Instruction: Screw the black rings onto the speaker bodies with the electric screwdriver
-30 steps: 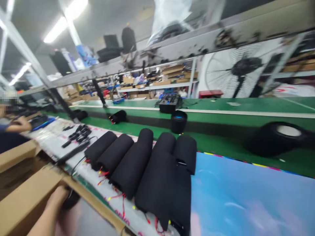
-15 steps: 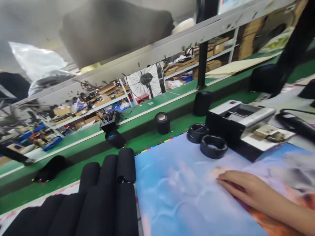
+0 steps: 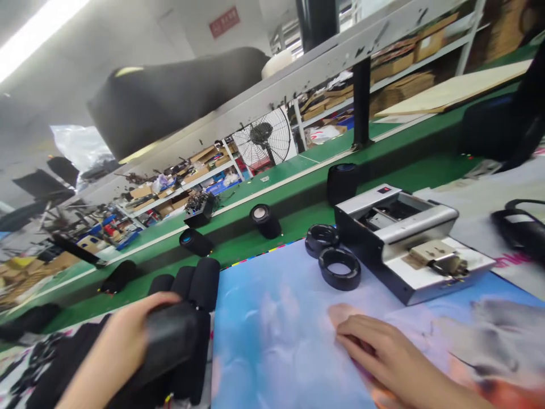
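Observation:
Blurred by motion, my left hand (image 3: 123, 338) grips a dark cylindrical piece (image 3: 172, 335) at the lower left. The piece is over a group of black fabric-covered cylinders (image 3: 204, 284) and hides part of them. My right hand (image 3: 378, 346) lies low on a printed blue and pink mat (image 3: 251, 318), its fingers curled and pressed together. Anything inside those fingers is hidden. Two black rings (image 3: 339, 270) rest on the mat beyond my right hand, one partly behind the other. Beside them stands a silver and black device (image 3: 395, 238) with an open top and a metal fixture in front.
A green conveyor belt (image 3: 298, 218) runs behind the mat, carrying spaced black cylinders (image 3: 266, 220). A metal rail (image 3: 315, 71) and a black post (image 3: 361, 105) cross above it. A black tool with a cable (image 3: 519, 224) lies at the right. Beyond are a fan (image 3: 261, 133) and stocked shelves.
My left hand has come into view at the lower left, holding the dark cylindrical piece. The view has shifted. My right hand stays on the mat with its fingers together.

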Motion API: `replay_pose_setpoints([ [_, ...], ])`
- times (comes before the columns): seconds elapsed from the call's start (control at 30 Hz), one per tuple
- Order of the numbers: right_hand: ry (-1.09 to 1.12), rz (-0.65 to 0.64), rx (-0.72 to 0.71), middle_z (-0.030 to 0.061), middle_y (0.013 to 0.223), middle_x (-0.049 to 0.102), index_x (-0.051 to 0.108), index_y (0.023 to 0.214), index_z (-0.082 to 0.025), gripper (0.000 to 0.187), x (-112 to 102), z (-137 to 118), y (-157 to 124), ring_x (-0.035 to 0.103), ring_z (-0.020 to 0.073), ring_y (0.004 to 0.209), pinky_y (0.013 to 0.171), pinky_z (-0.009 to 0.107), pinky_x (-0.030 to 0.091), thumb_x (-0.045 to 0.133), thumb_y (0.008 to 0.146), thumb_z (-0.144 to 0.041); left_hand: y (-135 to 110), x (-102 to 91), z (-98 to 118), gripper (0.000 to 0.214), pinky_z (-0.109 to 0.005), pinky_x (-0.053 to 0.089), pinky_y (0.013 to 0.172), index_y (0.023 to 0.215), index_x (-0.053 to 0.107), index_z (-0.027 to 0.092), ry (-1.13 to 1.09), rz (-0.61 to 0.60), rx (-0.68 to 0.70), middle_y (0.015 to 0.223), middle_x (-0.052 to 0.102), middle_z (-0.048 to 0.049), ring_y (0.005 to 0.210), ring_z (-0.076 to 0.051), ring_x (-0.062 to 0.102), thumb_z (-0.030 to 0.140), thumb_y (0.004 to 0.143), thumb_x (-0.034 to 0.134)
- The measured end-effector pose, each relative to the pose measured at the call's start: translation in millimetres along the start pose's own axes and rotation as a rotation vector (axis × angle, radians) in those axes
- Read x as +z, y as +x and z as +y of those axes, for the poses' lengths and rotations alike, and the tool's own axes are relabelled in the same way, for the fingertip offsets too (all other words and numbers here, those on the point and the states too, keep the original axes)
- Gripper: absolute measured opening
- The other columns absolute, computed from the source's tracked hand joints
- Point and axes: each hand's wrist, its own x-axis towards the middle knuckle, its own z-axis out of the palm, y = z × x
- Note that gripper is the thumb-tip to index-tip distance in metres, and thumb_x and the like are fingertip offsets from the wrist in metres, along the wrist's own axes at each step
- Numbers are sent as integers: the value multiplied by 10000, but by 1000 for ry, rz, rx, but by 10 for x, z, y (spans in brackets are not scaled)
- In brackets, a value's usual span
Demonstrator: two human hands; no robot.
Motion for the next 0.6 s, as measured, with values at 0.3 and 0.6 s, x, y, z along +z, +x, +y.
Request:
replay_pose_setpoints([
  [0.3,121,51,-61,0,835,713,686,854,-201,259,-24,13,-16,694,145,767,711,251,517,511,1041,-161,977,1506,1920,314,-461,616,981,1278,680,188,64,-510,320,1322,694,-102,1161,-257,704,356,1013,706],
  [0.6,96,131,-206,22,775,624,652,877,-195,412,-255,-282,58,625,142,743,700,254,515,327,1127,-239,1203,1624,1969,346,-482,612,994,1314,664,189,-260,-462,301,1350,681,-109,1167,-262,699,363,1017,698],
])
